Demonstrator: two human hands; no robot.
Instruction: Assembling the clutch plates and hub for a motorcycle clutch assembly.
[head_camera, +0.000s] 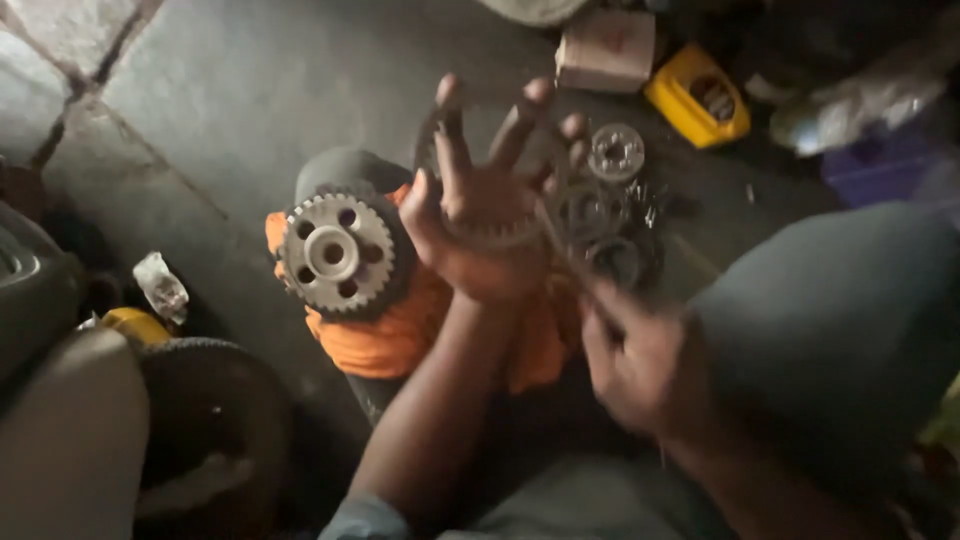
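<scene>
While the left hand (487, 215) is raised palm-up with its fingers spread wide, a thin, dark metal ring (480, 170), probably a gasket or a toothed band, hangs looped around those fingers and across the palm. The fingers are apart, not closed; the ring rests on them rather than being gripped. The right hand (635, 365) sits lower and nearer the person, blurred, curled shut on a slim rod-like tool (568, 262) whose tip reaches up to the ring at the heel of the left palm. By the look of it, the step in hand is picking or cleaning at the ring with the tool; a next move would call for a steady left hand and light pressure, since the ring looks thin and easily bent.

Just left of the raised hand, a pale steel sprocket (336, 254) with blunt teeth, round lightening holes and a smooth centre hub lies on a crumpled orange cloth (385, 335) on the rough grey concrete floor (230, 90). Beyond the fingers, towards the far edge of the floor, lie a small round hub (616, 151) and dark rings (605, 235), greasy and dull. A yellow plastic container (697, 102) and a pale box (606, 48) sit further back.
</scene>
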